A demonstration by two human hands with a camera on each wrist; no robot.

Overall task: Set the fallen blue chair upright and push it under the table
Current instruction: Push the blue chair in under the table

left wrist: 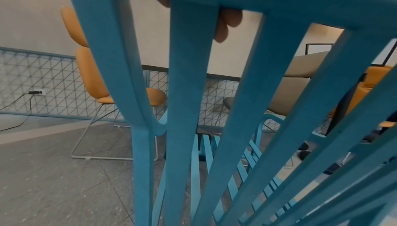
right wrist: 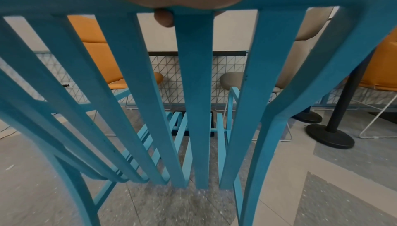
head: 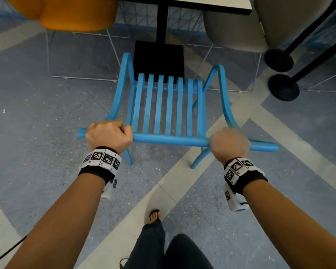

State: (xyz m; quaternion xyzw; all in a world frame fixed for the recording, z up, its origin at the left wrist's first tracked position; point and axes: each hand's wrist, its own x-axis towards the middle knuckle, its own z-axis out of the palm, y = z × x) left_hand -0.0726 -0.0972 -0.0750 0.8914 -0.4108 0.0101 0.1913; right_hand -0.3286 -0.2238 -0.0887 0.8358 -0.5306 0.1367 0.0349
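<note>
Blue chair (head: 169, 105) upright, top rail under both grips. Left hand (head: 109, 135) and right hand (head: 229, 145) curl around it. Slatted, far of the hands.

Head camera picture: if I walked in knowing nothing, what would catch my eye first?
The bright blue chair in the middle, standing upright on the grey floor, with its slatted seat pointing at the table's black pedestal base. Next, the left hand and right hand, each gripping the chair's top rail, with patterned black-and-white bands on both wrists. An orange chair sits at the upper left.
</note>
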